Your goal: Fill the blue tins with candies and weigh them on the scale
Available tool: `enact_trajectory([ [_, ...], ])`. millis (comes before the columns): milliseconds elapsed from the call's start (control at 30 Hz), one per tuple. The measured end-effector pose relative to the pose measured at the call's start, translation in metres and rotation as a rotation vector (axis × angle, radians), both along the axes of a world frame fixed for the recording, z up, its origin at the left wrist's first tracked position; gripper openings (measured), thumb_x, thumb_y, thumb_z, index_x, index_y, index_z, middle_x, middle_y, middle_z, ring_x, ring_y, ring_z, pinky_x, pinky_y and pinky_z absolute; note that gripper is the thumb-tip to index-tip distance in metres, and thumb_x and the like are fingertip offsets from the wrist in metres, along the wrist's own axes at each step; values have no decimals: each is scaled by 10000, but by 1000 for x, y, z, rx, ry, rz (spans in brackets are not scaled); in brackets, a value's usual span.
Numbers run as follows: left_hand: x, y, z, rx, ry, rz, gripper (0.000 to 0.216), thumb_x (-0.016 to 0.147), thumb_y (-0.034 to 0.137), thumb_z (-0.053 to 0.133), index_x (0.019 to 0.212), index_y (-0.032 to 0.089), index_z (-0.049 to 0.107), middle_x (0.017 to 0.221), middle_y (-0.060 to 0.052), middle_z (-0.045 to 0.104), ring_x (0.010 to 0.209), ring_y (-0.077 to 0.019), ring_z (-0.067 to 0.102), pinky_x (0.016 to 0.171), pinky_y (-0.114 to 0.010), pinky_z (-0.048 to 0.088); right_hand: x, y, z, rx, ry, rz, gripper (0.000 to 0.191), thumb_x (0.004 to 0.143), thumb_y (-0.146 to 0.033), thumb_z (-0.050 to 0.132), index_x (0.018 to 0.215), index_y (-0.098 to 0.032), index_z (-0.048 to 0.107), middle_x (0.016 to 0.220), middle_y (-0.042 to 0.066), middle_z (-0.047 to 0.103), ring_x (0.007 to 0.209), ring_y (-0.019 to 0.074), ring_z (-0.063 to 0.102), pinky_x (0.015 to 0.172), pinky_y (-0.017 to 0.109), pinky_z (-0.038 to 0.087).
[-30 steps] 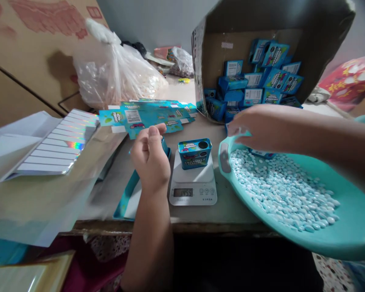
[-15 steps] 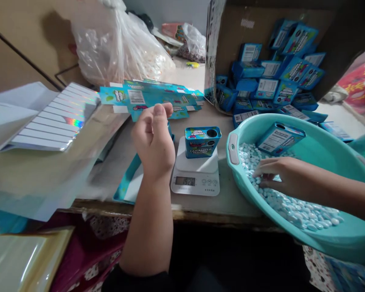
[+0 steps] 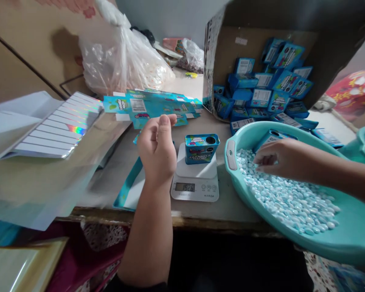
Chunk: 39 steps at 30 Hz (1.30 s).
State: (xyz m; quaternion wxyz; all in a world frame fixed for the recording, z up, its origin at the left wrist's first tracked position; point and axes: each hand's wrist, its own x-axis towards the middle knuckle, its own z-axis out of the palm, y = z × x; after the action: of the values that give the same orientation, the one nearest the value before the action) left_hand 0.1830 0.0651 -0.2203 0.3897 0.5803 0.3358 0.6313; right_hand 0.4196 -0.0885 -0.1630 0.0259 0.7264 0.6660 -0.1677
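At the table's near side, the work looked well under way but unfinished: one blue box [image 3: 201, 150] on the scale [image 3: 196, 182].

With the scale as clock centre, the turquoise tub [image 3: 354, 211] lay towards 4 o'clock, plenty of pale sweets [image 3: 292, 202] left in it. The box stood upright over digits resembling 152.6; whether it was full could not be told. At 10 o'clock the left hand [image 3: 157, 148] was loosely curled, any contents hidden; at 3 the right hand [image 3: 269, 157] bunched its fingers above the sweets, a pinch impossible to confirm. Behind it leaned a second box [image 3: 270, 136]. Flat blanks [image 3: 158, 104], unfolded at 11, seemed left to do; at 1, a carton [image 3: 252, 45] held many formed boxes [image 3: 261, 97], apparently done.
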Motion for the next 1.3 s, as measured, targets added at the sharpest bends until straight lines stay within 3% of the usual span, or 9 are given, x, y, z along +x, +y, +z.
enact_trajectory([
  [167,0,1,-1,2,-17,8,364,973,495,538,916,195,736,946,-60,751,946,-188,697,859,-315,544,-5,23,30,191,87,-131,208,785,-384,668,835,-201,754,771,38,740,656,186,655,630,334,486],
  [367,1,0,0,-5,18,5,367,977,481,531,927,181,735,960,-67,749,945,-184,694,860,-310,538,-32,60,48,383,248,-82,200,730,-333,735,856,-184,778,769,19,748,698,190,693,636,305,514],
  [500,0,-1,0,4,57,11,363,980,472,527,929,186,745,963,-67,747,934,-185,688,853,-308,529,-49,78,47,346,294,23,105,738,-265,719,817,-209,759,778,-6,738,707,163,689,660,287,537],
  [700,-2,2,-2,14,19,-2,333,983,427,524,933,184,746,963,-66,746,928,-185,688,840,-307,533,-56,90,41,321,289,12,66,769,-289,731,795,-228,733,730,-28,714,693,150,681,644,288,533],
  [1167,-5,1,0,-13,9,-24,328,986,451,537,962,197,744,1018,-72,756,976,-198,682,884,-328,537,-55,93,32,330,301,25,78,785,-298,722,805,-224,736,728,-27,712,658,138,659,617,270,508],
  [1300,-5,1,0,-11,4,-15,339,991,449,529,960,189,744,1023,-68,753,984,-191,679,891,-320,528,-58,87,38,357,250,1,59,778,-258,720,799,-210,747,702,-34,707,644,134,659,605,259,494],
])
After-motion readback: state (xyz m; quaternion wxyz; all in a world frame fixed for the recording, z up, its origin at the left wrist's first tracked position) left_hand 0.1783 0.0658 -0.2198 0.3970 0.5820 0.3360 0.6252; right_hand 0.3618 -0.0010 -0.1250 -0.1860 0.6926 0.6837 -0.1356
